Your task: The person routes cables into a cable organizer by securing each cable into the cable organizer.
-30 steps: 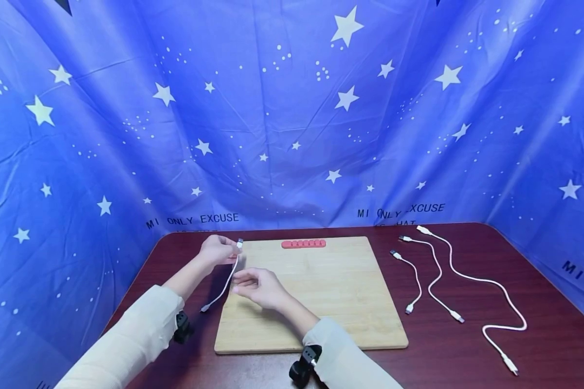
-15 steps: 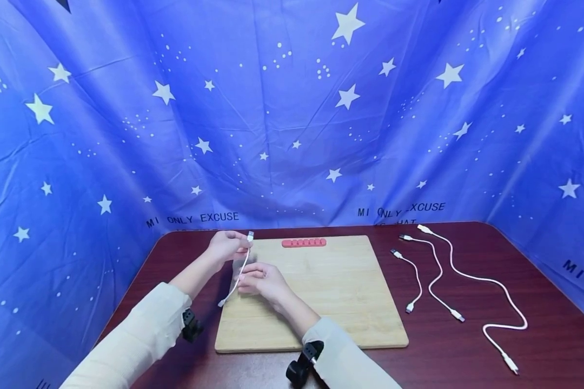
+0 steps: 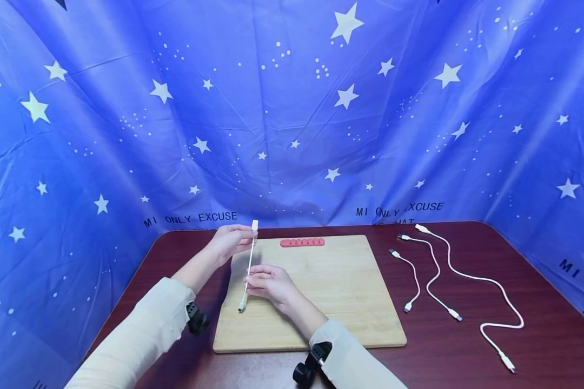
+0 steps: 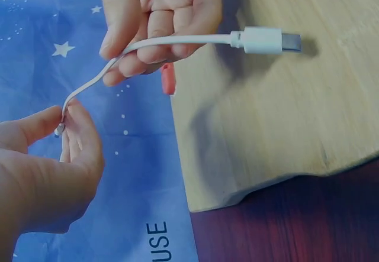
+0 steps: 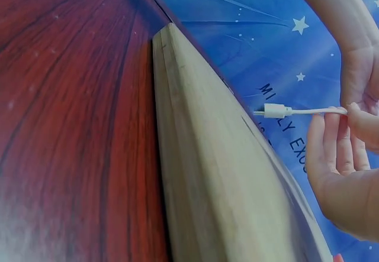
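Held white cable (image 4: 177,39): strung between a person's two hands, raised over the left part of the wooden board (image 3: 331,302).
Curtain (image 3: 272,108): blue with pale stars, it rises behind the board and wraps round to either side of it.
Table (image 3: 443,346): dark reddish wood, carrying the board and showing on every side of it.
Board: flat and pale, the thing I'd measure every other place by.
Sleeves (image 3: 126,335): cream, reaching in from the board's near side, black wrist cameras (image 3: 311,364) strapped on.
Left hand (image 3: 229,240): by the board's far left corner, thumb and fingertips pinching the cable right next to its far plug (image 3: 255,225).
Right hand (image 3: 274,286): above the board's left half, thumb and fingers narrowed on the cable, its near plug (image 4: 263,41) jutting free past them.
Longest loose cable (image 3: 486,280): on the table, farthest right of the board.
Middle loose cable (image 3: 438,267): also right of the board, between the other two loose ones.
Shortest loose cable (image 3: 417,276): closest to the board's right edge.
Red strip (image 3: 303,242): notched, lying along the board's far edge, around its middle.
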A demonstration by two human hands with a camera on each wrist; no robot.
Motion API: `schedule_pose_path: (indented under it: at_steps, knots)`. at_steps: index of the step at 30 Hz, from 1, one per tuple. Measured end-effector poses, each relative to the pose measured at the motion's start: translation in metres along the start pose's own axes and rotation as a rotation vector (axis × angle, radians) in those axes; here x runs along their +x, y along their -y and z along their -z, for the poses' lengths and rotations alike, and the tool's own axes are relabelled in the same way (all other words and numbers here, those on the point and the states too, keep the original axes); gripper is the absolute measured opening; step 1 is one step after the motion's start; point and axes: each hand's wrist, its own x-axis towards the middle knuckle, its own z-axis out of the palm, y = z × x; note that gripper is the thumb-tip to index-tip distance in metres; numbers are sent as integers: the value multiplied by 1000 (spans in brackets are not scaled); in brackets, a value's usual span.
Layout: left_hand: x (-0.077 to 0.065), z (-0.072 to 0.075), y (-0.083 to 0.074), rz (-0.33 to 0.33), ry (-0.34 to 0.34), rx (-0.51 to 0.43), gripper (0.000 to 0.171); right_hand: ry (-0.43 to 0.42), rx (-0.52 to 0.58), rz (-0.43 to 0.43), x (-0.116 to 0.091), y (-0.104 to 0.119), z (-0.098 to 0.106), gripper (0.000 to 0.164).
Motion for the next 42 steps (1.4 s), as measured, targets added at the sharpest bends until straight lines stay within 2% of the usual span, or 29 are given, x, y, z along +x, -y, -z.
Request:
schedule_pose_path:
  at_steps: [6, 12, 20, 26, 32, 42]
  knots:
    - [5, -4, -1, -9, 5, -24, 37, 1, -12, -22, -6, 0, 11, 41]
    - [12, -4, -3, 9, -5, -59, 45, 4, -44, -63, -11, 0, 21, 35]
    - [18, 0, -2, -1, -1, -149, 43, -11, -101, -75, -15, 3, 32, 36]
    - [22, -3, -1, -5, 14, -159, 46, -28, -150, -95, -20, 12, 38, 36]
    - [25, -9, 0, -1, 30, -146, 47, -27, -163, -79, -21, 14, 43, 37]
    - [33, -15, 5, 11, 23, -203, 40, -45, -138, -66, -22, 12, 46, 39]
